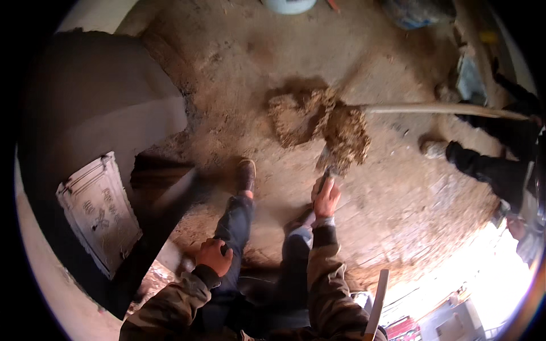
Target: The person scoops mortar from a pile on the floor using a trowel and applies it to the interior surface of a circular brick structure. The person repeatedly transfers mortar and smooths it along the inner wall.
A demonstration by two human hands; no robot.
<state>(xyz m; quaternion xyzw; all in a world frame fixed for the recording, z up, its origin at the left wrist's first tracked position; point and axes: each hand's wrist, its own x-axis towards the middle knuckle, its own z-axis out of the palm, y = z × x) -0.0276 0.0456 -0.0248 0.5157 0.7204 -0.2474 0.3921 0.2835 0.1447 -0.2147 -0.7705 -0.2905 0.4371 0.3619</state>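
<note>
My right hand (326,199) is closed round the dark handle of a trowel (325,161). Part of the trowel's metal blade shows at the edge of a heap of wet brown mud mortar (348,133), and the rest is hidden by it. My left hand (215,257) rests closed at my left knee, with a small dark thing showing at its fingers that I cannot make out. From the right, a long wooden handle (432,108) reaches into the heap; the tool head at its end is buried in the mud.
Another person in dark clothes (492,170) is at the right, near the wooden handle. To my left stands a dark grey block-like structure (108,91) with a pale embossed panel (101,210). A white bucket (290,4) and a bag (420,12) sit at the far side.
</note>
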